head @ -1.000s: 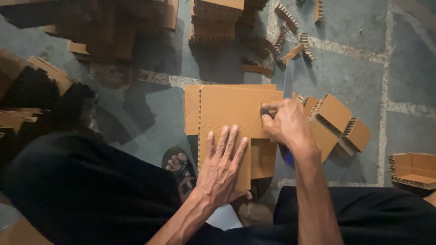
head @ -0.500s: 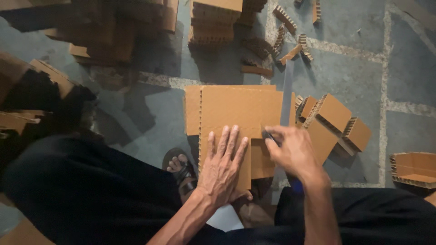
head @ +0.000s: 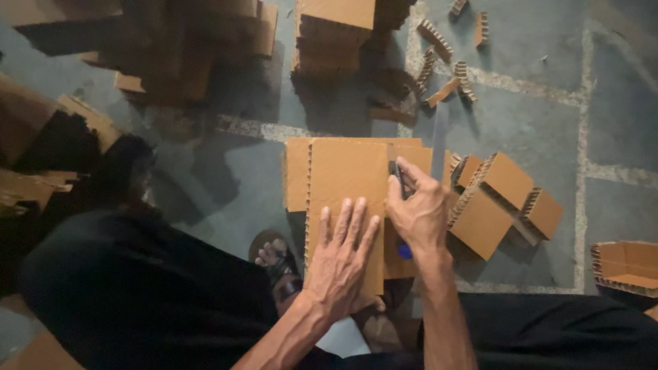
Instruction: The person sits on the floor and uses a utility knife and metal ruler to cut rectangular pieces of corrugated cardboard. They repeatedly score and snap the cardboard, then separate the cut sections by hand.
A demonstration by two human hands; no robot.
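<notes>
Head view, looking down at a grey stone floor (head: 534,130). My left hand (head: 340,257) lies flat, fingers spread wide, palm down on the tall rectangular brown honeycomb-cardboard panel (head: 346,185); it grips nothing. The panel's long axis runs away from me, near edge under my palm, far edge toward the top of the view. It rests on a wider brown cardboard sheet (head: 296,175) that shows past its left and far edges.

My right hand (head: 418,212) is closed around a knife with a blue handle (head: 404,250), placed at the panel's right edge. The long flat grey blade (head: 439,140) points away from me, roughly parallel to the panel's long axis; the handle end points back toward my wrist.

Just right of the blade sit 3 square brown honeycomb-cardboard blocks (head: 504,199), touching one another. At the right margin lies 1 shallow open cardboard tray (head: 627,264); I cannot tell what, if anything, it contains. Stacked brown cardboard blocks (head: 336,34) and narrow honeycomb offcut strips (head: 439,65) lie farther away. A sandalled foot (head: 274,257) rests just left of the panel.
</notes>
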